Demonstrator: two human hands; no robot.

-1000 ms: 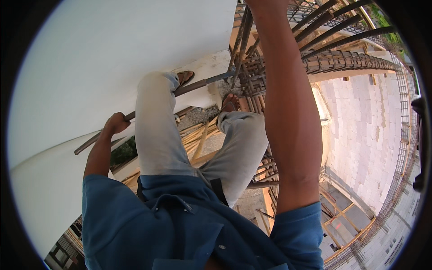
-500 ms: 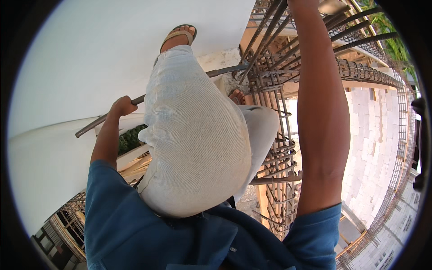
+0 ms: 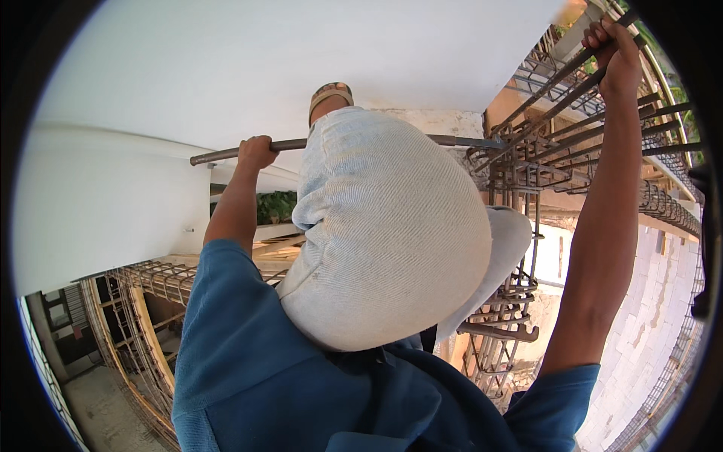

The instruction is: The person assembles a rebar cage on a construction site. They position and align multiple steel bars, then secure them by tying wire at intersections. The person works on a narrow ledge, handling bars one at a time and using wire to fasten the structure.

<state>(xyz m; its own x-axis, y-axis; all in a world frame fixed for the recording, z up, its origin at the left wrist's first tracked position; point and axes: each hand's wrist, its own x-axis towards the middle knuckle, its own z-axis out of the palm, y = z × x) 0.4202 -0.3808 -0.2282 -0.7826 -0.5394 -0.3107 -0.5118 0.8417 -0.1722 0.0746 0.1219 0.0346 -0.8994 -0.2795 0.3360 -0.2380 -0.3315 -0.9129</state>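
Note:
My left hand (image 3: pixel 257 152) is closed round a long metal bar (image 3: pixel 217 156), near its free end. The bar passes behind my raised, light-trousered knee (image 3: pixel 392 226) and reaches the top of a rebar column cage (image 3: pixel 520 158). How its far end meets the cage is hard to make out. My right arm stretches up to the far right, where my right hand (image 3: pixel 621 66) grips a rebar rod (image 3: pixel 557 75), one of several jutting out of the cage. A sandalled foot (image 3: pixel 330 96) rests against the white surface beyond the knee.
A smooth white wall or slab (image 3: pixel 248 68) fills the upper left. Lower on the column, a thick metal piece with a forked end (image 3: pixel 501 331) sticks out. Pale blockwork (image 3: pixel 640 331) lies far below at right. More rebar cages and boards (image 3: pixel 143 324) are at lower left.
The view has turned, so the scene sits further right and the bar looks more level. My right hand, cut off before, now shows on the rebar. My left hand keeps its hold.

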